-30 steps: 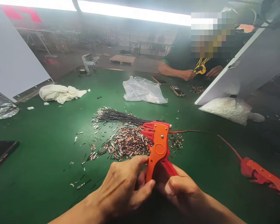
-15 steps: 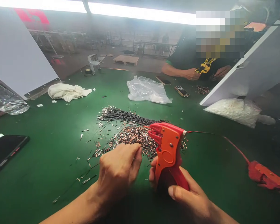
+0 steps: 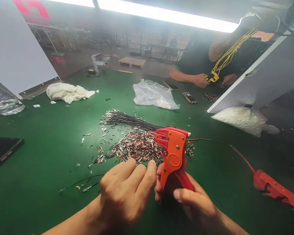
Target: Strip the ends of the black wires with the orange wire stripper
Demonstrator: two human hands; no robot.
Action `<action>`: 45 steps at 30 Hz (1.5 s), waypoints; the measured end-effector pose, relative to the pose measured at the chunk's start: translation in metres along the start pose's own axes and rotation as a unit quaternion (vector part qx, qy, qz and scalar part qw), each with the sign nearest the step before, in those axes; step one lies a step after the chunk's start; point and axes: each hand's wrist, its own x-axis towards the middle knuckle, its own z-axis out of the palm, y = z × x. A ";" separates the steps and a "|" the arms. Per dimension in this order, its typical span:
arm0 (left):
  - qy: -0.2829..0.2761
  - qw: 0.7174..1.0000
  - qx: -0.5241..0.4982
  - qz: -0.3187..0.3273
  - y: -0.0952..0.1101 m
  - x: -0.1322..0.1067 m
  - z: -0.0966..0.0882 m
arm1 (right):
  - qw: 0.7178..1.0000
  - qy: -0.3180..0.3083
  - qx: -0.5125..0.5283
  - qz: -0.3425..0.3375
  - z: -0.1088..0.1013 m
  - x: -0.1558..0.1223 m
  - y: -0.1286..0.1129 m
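My right hand (image 3: 193,204) grips the handles of an orange and red wire stripper (image 3: 173,153), held upright with its jaws pointing left. My left hand (image 3: 126,192) is curled beside the tool's handle, fingertips pressed together near it; what they pinch is hidden. Just beyond lies a heap of stripped copper wire ends (image 3: 137,148) and a bundle of thin black wires (image 3: 127,120) on the green table (image 3: 46,153). A thin red wire (image 3: 205,139) runs off to the right behind the tool's head.
A second red stripper (image 3: 276,191) lies at the right. A clear plastic bag (image 3: 153,94), a white cloth (image 3: 66,92), a bag of white parts (image 3: 242,119) and a phone (image 3: 2,151) lie around. A person across the table holds yellow wires (image 3: 225,58). White panels stand left and right.
My left hand left the stripper's handle, reached toward the copper heap, then came back beside the tool. The stripper shifted slightly right in my right hand.
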 end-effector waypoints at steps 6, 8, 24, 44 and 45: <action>0.009 1.000 0.020 -0.002 0.003 0.006 -0.003 | 1.000 -0.011 -0.002 0.008 0.000 0.001 0.003; 0.009 1.000 0.026 -0.001 0.004 0.006 -0.004 | 1.000 -0.004 -0.008 0.011 0.001 0.002 0.004; -0.010 0.999 0.042 -0.008 0.008 0.008 -0.004 | 0.993 0.067 0.028 0.098 0.011 0.000 0.004; -0.046 0.999 0.006 -0.001 0.005 0.005 0.002 | 0.974 0.141 -0.059 0.168 0.018 -0.003 -0.002; -0.043 0.999 0.005 -0.005 0.005 0.004 0.002 | 0.973 0.139 -0.057 0.174 0.018 -0.003 -0.001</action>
